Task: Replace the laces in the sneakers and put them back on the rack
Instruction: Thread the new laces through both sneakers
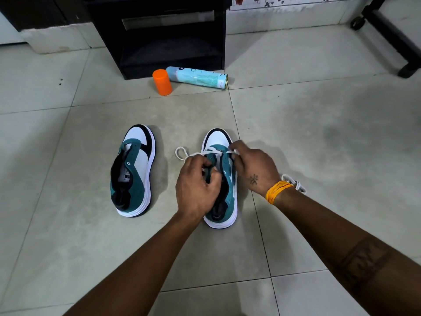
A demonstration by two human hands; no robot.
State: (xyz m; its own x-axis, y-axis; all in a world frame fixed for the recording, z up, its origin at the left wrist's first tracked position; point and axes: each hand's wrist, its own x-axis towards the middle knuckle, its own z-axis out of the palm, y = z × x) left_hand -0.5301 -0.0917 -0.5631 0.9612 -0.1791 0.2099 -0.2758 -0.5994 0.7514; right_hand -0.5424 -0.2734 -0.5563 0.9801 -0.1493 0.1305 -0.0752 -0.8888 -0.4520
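Two teal, white and black sneakers stand on the tiled floor, toes pointing away from me. The left sneaker (134,169) has no lace in it. Over the right sneaker (224,176) both my hands work a white lace (182,153) that crosses its front eyelets and loops out to the left. My left hand (197,181) pinches the lace at the shoe's left eyelet row. My right hand (252,167) pinches the lace at the right eyelet row. Another white lace (296,183) lies on the floor behind my right wrist, partly hidden.
A black shoe rack (159,37) stands at the back. In front of it an orange cap (162,82) stands beside a light blue spray can (197,77) lying on its side. A black wheeled frame (387,30) is at the far right.
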